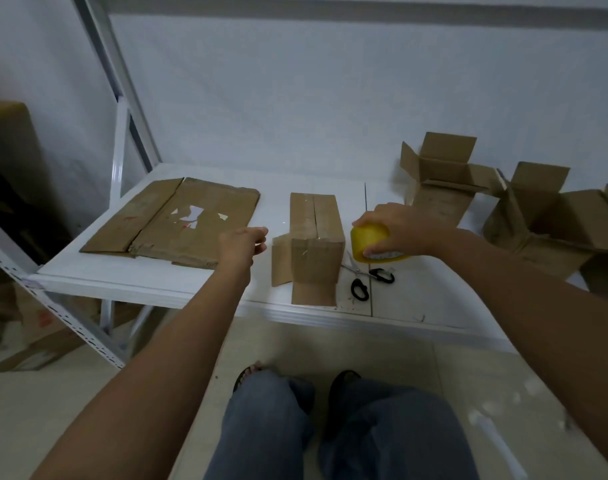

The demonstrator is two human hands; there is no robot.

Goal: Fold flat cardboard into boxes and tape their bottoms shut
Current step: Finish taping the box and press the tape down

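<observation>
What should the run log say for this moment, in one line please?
left hand: free, beside upside-down box | right hand: grips tape roll | scissors: on shelf | flat cardboard: unfolded

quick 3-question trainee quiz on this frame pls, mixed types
1. True or false: the right hand grips the yellow tape roll.
2. The scissors lie: A) on the flat cardboard B) on the shelf, right of the folded box C) inside an open box.
3. Fill in: the left hand holds ____.

Key: 1 true; 2 B; 3 nothing.
</observation>
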